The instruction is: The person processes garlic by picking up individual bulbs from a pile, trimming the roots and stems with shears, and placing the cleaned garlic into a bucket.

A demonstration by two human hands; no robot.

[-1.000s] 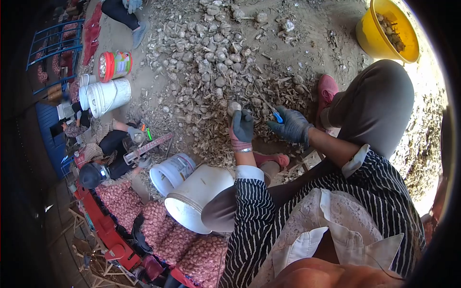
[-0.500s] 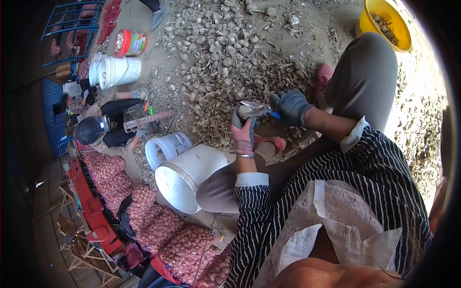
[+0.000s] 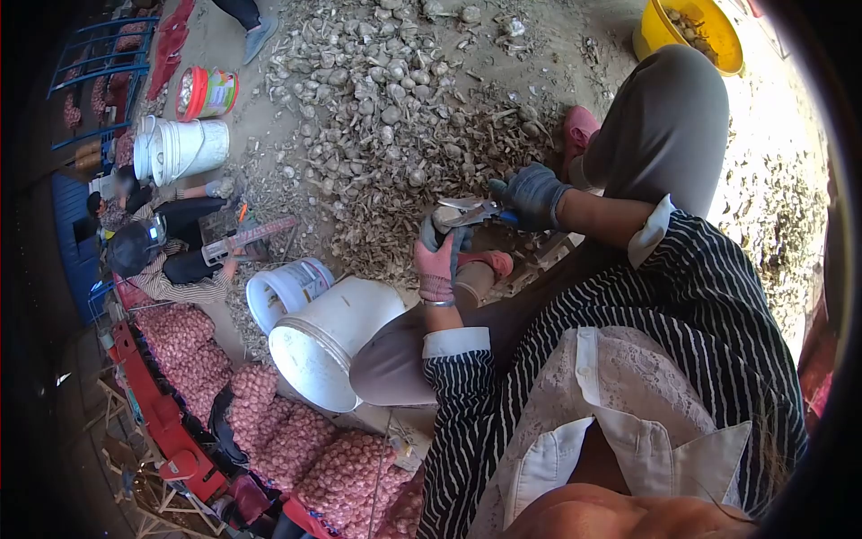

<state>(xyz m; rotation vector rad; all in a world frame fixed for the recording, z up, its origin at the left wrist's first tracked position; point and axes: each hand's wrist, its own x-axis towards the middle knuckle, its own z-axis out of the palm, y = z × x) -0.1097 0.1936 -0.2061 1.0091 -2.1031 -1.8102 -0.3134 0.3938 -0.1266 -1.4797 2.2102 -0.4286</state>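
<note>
My left hand, in a pink and grey glove, is closed around a pale garlic bulb. A grey-blue glove covers my right hand, which grips pruning shears with a blue handle. The metal blades are parted and reach right up to the bulb, overlapping it in this view. Beneath both hands lies a heap of garlic bulbs mixed with dry stalks and trimmings.
A large white bucket and a smaller one stand beside my left knee. At top right is a yellow basin holding garlic. Mesh sacks of garlic line the lower left, where another person sits working.
The whole view has shifted, so the ground and buckets appear further left and slightly lower or higher. My hands keep their hold on the bulb and shears, with the blades still at the bulb.
</note>
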